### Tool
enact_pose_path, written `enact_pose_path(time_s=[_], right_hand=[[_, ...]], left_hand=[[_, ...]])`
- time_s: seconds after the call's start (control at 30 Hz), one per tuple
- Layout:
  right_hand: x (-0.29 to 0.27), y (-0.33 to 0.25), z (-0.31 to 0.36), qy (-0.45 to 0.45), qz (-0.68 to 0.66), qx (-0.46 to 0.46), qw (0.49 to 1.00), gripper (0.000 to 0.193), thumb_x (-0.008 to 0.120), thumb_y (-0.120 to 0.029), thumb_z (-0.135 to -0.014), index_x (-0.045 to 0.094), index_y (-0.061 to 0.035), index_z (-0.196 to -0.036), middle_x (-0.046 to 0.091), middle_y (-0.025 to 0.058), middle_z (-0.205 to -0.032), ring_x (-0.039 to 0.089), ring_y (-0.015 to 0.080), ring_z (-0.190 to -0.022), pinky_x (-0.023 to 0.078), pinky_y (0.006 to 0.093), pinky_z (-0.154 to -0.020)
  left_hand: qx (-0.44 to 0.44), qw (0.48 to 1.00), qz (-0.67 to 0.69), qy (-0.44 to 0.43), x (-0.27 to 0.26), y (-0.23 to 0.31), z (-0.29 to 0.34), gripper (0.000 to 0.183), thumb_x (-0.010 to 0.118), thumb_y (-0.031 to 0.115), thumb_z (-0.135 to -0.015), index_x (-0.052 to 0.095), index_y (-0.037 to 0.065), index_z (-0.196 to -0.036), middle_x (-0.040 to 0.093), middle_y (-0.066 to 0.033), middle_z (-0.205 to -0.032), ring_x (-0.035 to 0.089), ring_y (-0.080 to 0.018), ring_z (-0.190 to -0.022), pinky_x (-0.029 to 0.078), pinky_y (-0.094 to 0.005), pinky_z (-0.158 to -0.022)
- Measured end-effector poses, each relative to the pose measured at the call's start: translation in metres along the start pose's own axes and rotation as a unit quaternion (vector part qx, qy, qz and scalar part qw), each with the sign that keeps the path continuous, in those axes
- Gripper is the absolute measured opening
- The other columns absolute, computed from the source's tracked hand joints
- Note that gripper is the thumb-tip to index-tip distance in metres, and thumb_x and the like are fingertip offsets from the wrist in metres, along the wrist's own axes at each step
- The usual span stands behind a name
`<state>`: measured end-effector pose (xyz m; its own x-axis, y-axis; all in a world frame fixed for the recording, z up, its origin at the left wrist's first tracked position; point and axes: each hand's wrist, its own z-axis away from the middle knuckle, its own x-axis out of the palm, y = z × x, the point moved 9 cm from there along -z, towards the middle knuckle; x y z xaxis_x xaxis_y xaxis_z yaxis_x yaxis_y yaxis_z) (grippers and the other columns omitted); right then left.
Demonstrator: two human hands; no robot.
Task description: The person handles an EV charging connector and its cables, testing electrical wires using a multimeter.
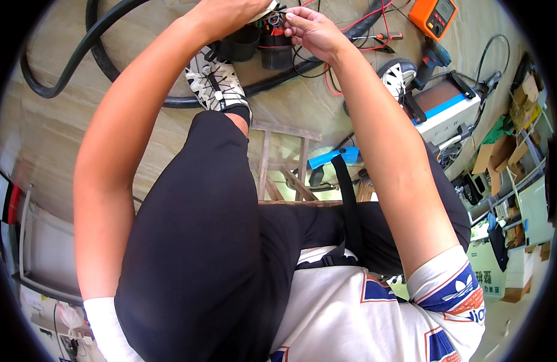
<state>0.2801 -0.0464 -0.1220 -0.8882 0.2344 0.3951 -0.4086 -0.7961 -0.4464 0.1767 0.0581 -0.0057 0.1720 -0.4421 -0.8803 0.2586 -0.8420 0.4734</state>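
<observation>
At the upper edge, my left hand [239,11] is partly cut off by the frame; its fingers look closed by a pale part I cannot make out. My right hand [315,31] pinches what looks like a thin dark wire [280,11], close to the left fingertips. Just below the hands, a bundle of coloured wires [272,24] comes out of a round black connector housing [276,55]. A second black cylindrical part [239,43] stands to its left. Red and black leads run past my right hand.
Thick black cable [49,92] loops across the tiled floor. At right lie an orange multimeter [432,17], a screwdriver [390,37], a cordless drill [430,60] and a white case with a blue stripe [450,114]. A blue tool [334,157] lies by a wooden frame [265,160].
</observation>
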Motion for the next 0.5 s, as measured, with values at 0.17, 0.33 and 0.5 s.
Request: enact_pose_path(time_s=[0.17,0.33,0.5], right_hand=[[-0.0043,0.0027,0.0,-0.004,-0.037,0.008,0.999,0.016,0.063,-0.019,-0.099,0.061,-0.0077,-0.111,0.066,-0.0009,-0.091,0.062,0.0093,-0.081,0.048,0.0242,-0.069],[-0.0065,0.0041,0.001,0.012,-0.058,0.004,0.998,0.018,0.065,-0.018,-0.098,0.063,-0.0064,-0.111,0.068,0.0012,-0.094,0.063,0.0106,-0.081,0.048,0.0249,-0.069],[-0.0039,0.0063,0.0062,0.035,-0.074,-0.001,0.997,0.012,0.065,-0.015,-0.097,0.064,-0.0085,-0.107,0.068,0.001,-0.093,0.064,0.0109,-0.081,0.048,0.0242,-0.067]], left_hand=[[-0.008,0.999,0.025,-0.018,-0.0002,-0.0022,0.0,0.01,0.057,0.015,-0.083,0.057,0.005,-0.084,0.06,-0.0142,-0.085,0.062,-0.0322,-0.083,0.048,-0.0425,-0.076],[-0.035,0.997,0.053,-0.046,0.0013,-0.0045,-0.0021,0.007,0.057,0.01,-0.081,0.058,0.003,-0.083,0.061,-0.0174,-0.085,0.062,-0.0368,-0.083,0.049,-0.0455,-0.074],[-0.047,0.996,0.068,-0.039,0.0041,-0.0058,-0.0023,0.006,0.058,0.007,-0.078,0.058,0.002,-0.081,0.061,-0.0184,-0.083,0.062,-0.0386,-0.081,0.049,-0.047,-0.073]])
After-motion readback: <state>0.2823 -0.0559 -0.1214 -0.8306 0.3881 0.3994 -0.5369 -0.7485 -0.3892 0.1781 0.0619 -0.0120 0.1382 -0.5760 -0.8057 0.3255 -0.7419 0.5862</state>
